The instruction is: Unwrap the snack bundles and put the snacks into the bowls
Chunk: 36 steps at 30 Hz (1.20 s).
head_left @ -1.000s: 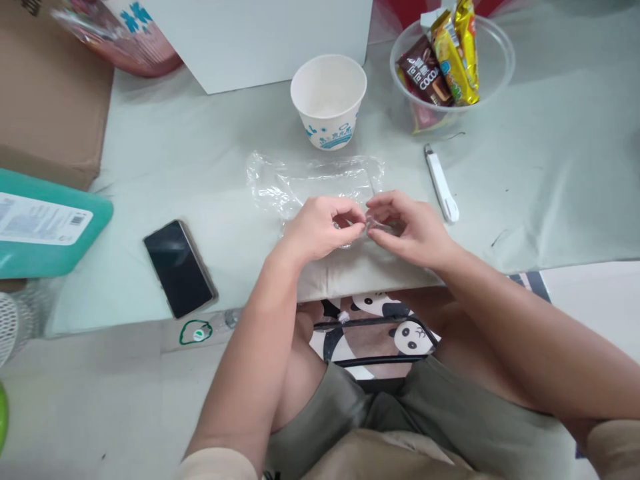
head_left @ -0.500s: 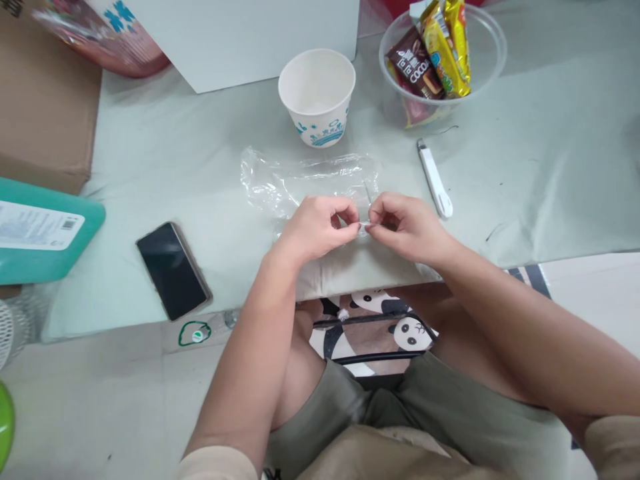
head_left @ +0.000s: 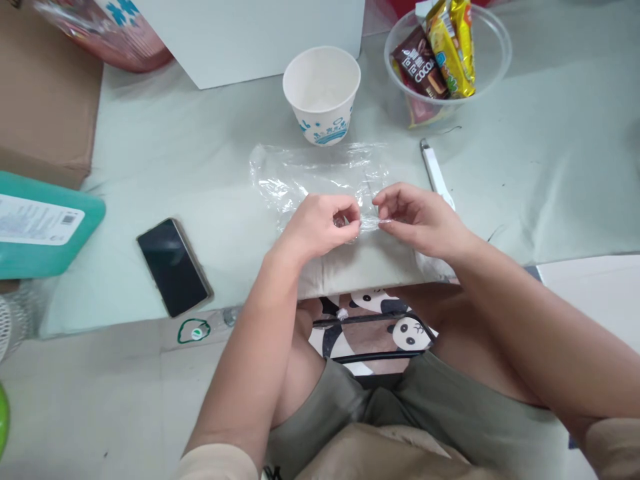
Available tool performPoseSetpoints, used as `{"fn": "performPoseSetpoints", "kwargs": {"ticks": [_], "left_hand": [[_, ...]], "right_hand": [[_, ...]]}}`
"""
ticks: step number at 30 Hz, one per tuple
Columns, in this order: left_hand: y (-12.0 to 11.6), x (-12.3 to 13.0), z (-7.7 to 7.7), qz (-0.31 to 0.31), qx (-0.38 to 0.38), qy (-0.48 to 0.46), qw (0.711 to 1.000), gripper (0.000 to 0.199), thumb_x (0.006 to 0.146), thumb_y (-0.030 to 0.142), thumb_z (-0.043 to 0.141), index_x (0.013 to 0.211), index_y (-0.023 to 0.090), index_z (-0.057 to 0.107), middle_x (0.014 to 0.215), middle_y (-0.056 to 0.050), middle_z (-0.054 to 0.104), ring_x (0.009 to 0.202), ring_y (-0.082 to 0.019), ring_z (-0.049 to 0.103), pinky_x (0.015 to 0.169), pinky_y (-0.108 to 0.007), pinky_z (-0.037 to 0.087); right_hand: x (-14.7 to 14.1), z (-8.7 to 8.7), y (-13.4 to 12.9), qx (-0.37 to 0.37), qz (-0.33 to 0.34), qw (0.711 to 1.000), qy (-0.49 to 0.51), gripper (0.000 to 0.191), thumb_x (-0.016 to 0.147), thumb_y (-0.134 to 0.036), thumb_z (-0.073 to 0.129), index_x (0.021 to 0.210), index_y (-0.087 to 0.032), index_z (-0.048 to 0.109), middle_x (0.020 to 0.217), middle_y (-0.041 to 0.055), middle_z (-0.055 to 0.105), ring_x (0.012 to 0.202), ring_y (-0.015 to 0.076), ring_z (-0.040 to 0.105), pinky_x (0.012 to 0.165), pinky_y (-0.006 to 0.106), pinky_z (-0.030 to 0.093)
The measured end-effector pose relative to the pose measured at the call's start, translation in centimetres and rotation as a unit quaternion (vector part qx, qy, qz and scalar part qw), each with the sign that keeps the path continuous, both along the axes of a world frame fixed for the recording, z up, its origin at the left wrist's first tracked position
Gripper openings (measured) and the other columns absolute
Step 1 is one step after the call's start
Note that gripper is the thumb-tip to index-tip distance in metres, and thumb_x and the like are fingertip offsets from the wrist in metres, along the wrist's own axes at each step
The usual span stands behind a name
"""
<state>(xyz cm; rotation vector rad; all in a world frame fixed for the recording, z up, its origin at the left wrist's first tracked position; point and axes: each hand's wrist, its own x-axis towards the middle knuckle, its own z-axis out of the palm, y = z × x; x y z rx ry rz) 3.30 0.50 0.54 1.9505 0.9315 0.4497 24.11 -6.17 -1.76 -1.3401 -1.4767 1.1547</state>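
Observation:
A crinkled clear plastic bag (head_left: 320, 163) lies spread on the cloth-covered table, its near edge gathered between my hands. My left hand (head_left: 320, 223) pinches that edge between thumb and curled fingers. To its right, my right hand (head_left: 425, 217) has the gathered end of the plastic at its thumb and a bent finger, while its index finger is lifted away. A short twisted stretch of plastic spans the gap between both hands. Just behind the bag stands a white paper cup (head_left: 327, 127) with blue print. A white utility knife (head_left: 436, 170) lies beyond my right hand, partly covered by it.
A clear round tub (head_left: 493, 73) with several snack packets stands at the back right. At left are a black phone (head_left: 174, 267), a green jug (head_left: 50, 257) and a cardboard box (head_left: 45, 100). A white panel (head_left: 260, 40) rises behind the cup.
My right hand has shifted to the right and its index finger has lifted from the thumb. More plastic shows between the hands. My left hand has kept its pinch.

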Motion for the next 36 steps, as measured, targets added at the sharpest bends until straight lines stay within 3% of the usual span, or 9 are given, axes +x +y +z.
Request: {"fn": "performPoseSetpoints", "kwargs": {"ticks": [4,8,14,17,20,24,31,36], "left_hand": [[0.0,-0.2,0.0,0.022,-0.012,-0.044,0.999,0.005,0.073,0.019,0.061,0.068,0.021,0.06,0.066,0.002,0.064,0.062,-0.012,0.055,0.061,-0.027,0.044],[0.0,-0.3,0.0,0.032,-0.027,-0.084,0.996,0.005,0.07,0.019,0.06,0.066,0.02,0.057,0.069,0.0,0.065,0.064,-0.013,0.057,0.06,-0.027,0.045],[0.1,-0.3,0.3,0.058,-0.046,-0.111,0.991,0.012,0.064,0.018,0.062,0.059,0.021,0.051,0.062,0.001,0.058,0.057,-0.011,0.049,0.052,-0.026,0.038],[0.3,-0.2,0.5,0.063,-0.094,-0.106,0.988,0.013,0.072,0.029,0.066,0.066,0.021,0.058,0.065,0.0,0.062,0.055,-0.011,0.049,0.05,-0.025,0.037],[0.4,0.0,0.5,0.039,-0.121,-0.078,0.989,0.026,0.082,0.043,0.065,0.072,0.019,0.067,0.068,-0.002,0.066,0.057,-0.011,0.052,0.051,-0.024,0.039],[0.3,0.2,0.2,0.015,-0.112,-0.044,0.993,0.02,0.079,0.036,0.07,0.07,0.018,0.073,0.064,0.001,0.063,0.051,-0.008,0.043,0.048,-0.024,0.034],[0.2,0.5,-0.1,0.091,-0.097,-0.088,0.987,0.014,0.076,0.029,0.072,0.071,0.018,0.08,0.065,-0.002,0.066,0.059,-0.011,0.051,0.051,-0.024,0.036],[-0.1,1.2,-0.3,0.162,-0.09,-0.142,0.972,0.016,0.075,0.023,0.073,0.06,0.018,0.074,0.062,0.001,0.063,0.06,-0.01,0.051,0.054,-0.024,0.04]], "right_hand": [[0.4,-0.1,0.0,-0.01,-0.003,1.0,-0.025,0.041,0.075,-0.031,0.076,0.114,-0.023,0.065,0.098,0.0034,0.069,0.072,0.013,0.06,0.064,0.028,0.052],[0.5,-0.2,0.1,-0.006,-0.005,0.997,-0.07,0.039,0.076,-0.031,0.074,0.113,-0.021,0.067,0.09,0.0029,0.069,0.067,0.0132,0.058,0.063,0.03,0.049],[0.2,0.3,0.2,0.034,-0.017,0.985,-0.166,0.006,0.078,-0.025,0.068,0.076,-0.021,0.064,0.062,-0.0024,0.053,0.056,0.011,0.043,0.057,0.029,0.038],[0.1,0.3,0.2,0.075,-0.03,0.979,-0.188,0.008,0.076,-0.021,0.065,0.071,-0.021,0.059,0.063,-0.0019,0.053,0.057,0.0115,0.041,0.059,0.029,0.036],[0.1,0.0,0.2,0.112,-0.014,0.974,-0.198,0.007,0.074,-0.017,0.061,0.071,-0.022,0.057,0.067,-0.0005,0.056,0.06,0.0129,0.044,0.062,0.029,0.037],[0.1,-0.3,0.3,0.124,0.013,0.969,-0.211,0.008,0.073,-0.014,0.057,0.072,-0.022,0.055,0.068,0.0002,0.056,0.062,0.0141,0.046,0.062,0.029,0.036],[-0.1,-0.5,0.4,0.139,0.037,0.963,-0.229,0.01,0.076,-0.014,0.055,0.075,-0.022,0.049,0.067,-0.0008,0.05,0.061,0.0138,0.043,0.063,0.028,0.035],[-0.7,-0.3,0.3,0.091,0.032,0.967,-0.234,0.016,0.077,-0.016,0.056,0.083,-0.023,0.043,0.064,-0.0034,0.047,0.059,0.0137,0.043,0.062,0.028,0.034]]}}
